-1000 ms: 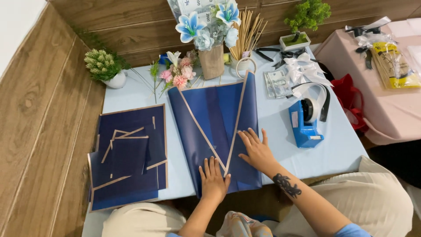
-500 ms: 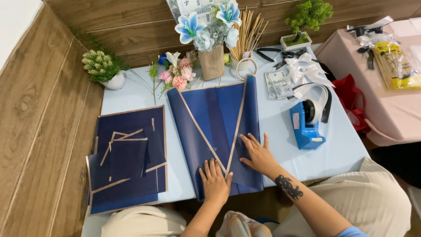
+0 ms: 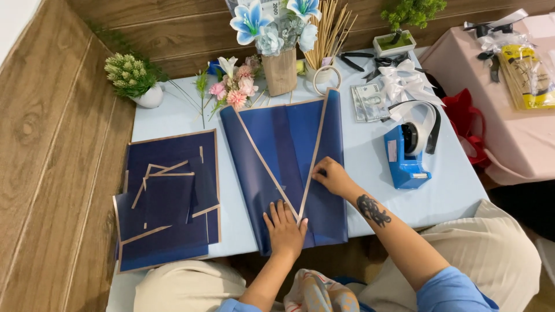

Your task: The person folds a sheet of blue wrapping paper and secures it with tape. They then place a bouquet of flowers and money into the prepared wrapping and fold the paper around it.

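Head view: blue paper (image 3: 277, 156) lies on the bench (image 3: 173, 115), long axis away from me. My left fingers (image 3: 284, 222) press flat; right fingers (image 3: 326, 173), earlier spread, now pinch its edge.

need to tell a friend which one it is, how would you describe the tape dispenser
On the pale blue table, look right of the dark blue wrapping paper. The tape dispenser sits just below a white ribbon bow; it is the only bright blue plastic block there.

The navy wrapping sheet (image 3: 277, 150) looks like slightly glossy, smooth paper, perhaps plastic film, on a matt pale-blue tabletop (image 3: 173, 115).
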